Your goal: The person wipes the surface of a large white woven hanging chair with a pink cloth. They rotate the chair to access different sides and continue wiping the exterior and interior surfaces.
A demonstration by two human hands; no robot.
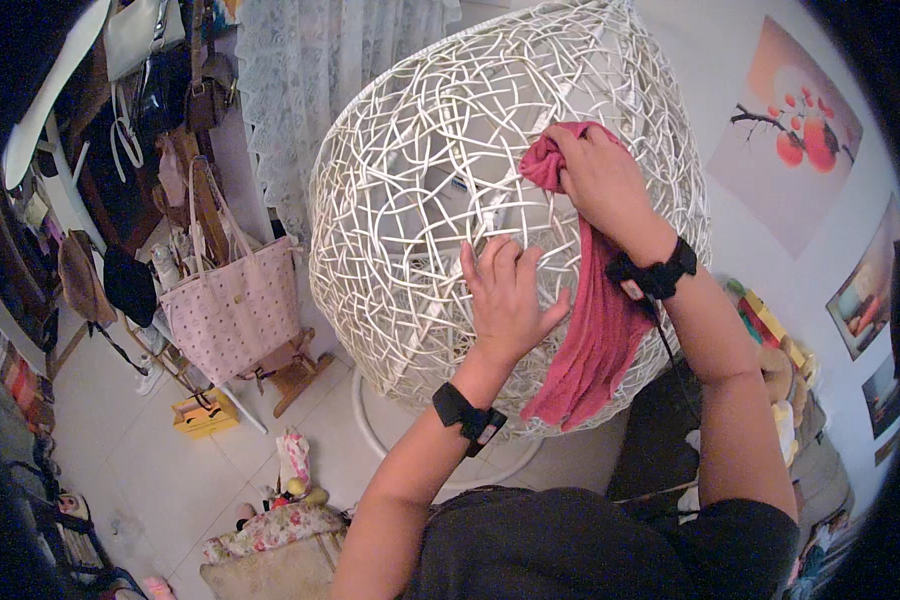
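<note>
A white woven wicker egg chair [420,187] stands before me. My right hand [607,184] presses a bunched end of a red cloth [596,322] against its upper right side. From there the cloth hangs in folds down the front of the weave. Lower and to the left is my left hand [506,296], fingers apart and thumb stretched out, with nothing in it. Its fingertips are at the lattice; whether they touch the strands I cannot tell. Black bands circle both wrists.
A pale ring base [367,420] shows under the chair. To the left, a pink tote bag [232,315] hangs above a small yellow box [205,412]. Lace curtain [322,97] falls behind. Soft toys [780,375] sit at right, below wall posters [795,135]. A floral cushion [277,532] lies at lower left.
</note>
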